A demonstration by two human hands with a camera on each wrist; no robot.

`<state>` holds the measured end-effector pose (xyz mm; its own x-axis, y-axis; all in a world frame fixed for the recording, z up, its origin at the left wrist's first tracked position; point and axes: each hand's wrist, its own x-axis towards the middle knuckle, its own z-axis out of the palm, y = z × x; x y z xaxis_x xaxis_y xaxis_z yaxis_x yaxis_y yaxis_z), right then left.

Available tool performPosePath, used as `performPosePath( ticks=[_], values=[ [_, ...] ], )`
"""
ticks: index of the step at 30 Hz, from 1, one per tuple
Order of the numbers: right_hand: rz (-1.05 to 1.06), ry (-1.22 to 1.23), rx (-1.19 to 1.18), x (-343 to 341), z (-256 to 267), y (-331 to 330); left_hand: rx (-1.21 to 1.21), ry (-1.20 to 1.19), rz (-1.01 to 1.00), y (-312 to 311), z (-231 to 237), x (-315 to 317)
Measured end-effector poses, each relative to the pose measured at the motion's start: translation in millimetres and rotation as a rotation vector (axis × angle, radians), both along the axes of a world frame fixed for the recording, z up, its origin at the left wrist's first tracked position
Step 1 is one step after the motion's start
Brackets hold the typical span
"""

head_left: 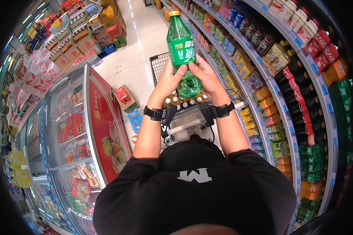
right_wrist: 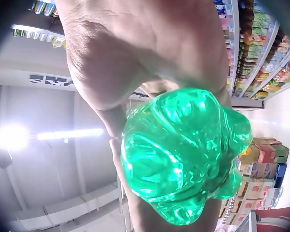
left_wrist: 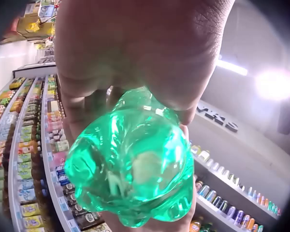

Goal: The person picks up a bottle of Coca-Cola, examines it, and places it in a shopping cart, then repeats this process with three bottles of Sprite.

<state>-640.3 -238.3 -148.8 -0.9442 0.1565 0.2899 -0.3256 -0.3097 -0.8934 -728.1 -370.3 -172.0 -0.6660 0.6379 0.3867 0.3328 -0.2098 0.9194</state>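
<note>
1. While the left hand [head_left: 169, 81] and right hand [head_left: 208, 80] clamp the green bottle [head_left: 182, 51] from opposite sides, their thumbs press near the label's lower edge.
2. Fingers wrap its lower half; its base shows between the palms, its yellow cap beyond the fingertips.
3. Beneath it, a shopping cart [head_left: 157, 67] holds pale-capped bottles [head_left: 185, 105].
4. Farther out stand a red-sided freezer [head_left: 106, 117], drinks shelves [head_left: 310, 60] and stacked cartons [head_left: 72, 53].

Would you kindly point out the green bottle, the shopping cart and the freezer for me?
Green bottle [head_left: 182, 53], head view: on its label.
Shopping cart [head_left: 159, 67], head view: on its dark wire mesh.
Freezer [head_left: 106, 117], head view: on its red side panel.
</note>
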Motion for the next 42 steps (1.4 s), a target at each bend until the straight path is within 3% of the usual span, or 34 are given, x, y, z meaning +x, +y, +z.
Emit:
performPosePath(
  ticks=[5, 8, 13, 15, 17, 19, 20, 26, 28, 32, 35, 39, 42],
  values=[
    [0.092, -0.011, -0.009, -26.9, -0.4, 21.1, 0.008, -0.067, 0.083, 7.1, 3.4, -21.9],
    [0.116, 0.071, 0.091, -43.5, -1.8, 37.2, 0.018, -0.040, 0.013, 15.7, 14.9, -39.0],
    [0.191, 0.002, 0.229, -82.5, 7.1, 92.5, 0.014, -0.017, 0.022, 42.7, 12.9, -81.4],
    [0.020, 0.135, 0.447, -102.3, 12.9, 118.0, -0.110, 0.121, 0.077, 56.3, 7.8, -98.5],
    [0.009, 0.045, 0.464, -110.3, 36.4, 134.9, -0.148, 0.132, 0.076, 71.0, 2.4, -115.3],
    [-0.019, -0.074, 0.847, -118.5, 54.2, 149.6, -0.260, 0.227, 0.042, 87.9, -10.9, -137.5],
    [-0.056, -0.072, 0.926, -129.5, 47.4, 158.9, -0.277, 0.206, 0.008, 96.9, -19.0, -148.0],
    [-0.115, -0.051, 1.013, -191.9, -41.1, 203.3, -0.364, 0.100, -0.082, 153.7, -82.3, -204.7],
    [-0.113, -0.007, 1.022, -215.8, -89.3, 216.5, -0.388, 0.165, 0.004, 177.4, -127.8, -220.7],
    [-0.042, -0.147, 0.930, -253.3, -175.5, 244.4, -0.284, 0.033, 0.015, 211.3, -218.7, -248.1],
    [-0.004, -0.293, 0.857, -264.5, -239.8, 255.7, -0.412, -0.014, 0.042, 225.7, -273.5, -258.7],
    [-0.026, -0.329, 0.797, -282.1, -309.3, 271.8, -0.474, -0.036, 0.000, 238.6, -327.5, -268.8],
    [-0.153, -0.322, 0.917, -292.4, -344.6, 281.8, -0.425, -0.021, 0.108, 249.8, -391.3, -275.7]
  ],
)
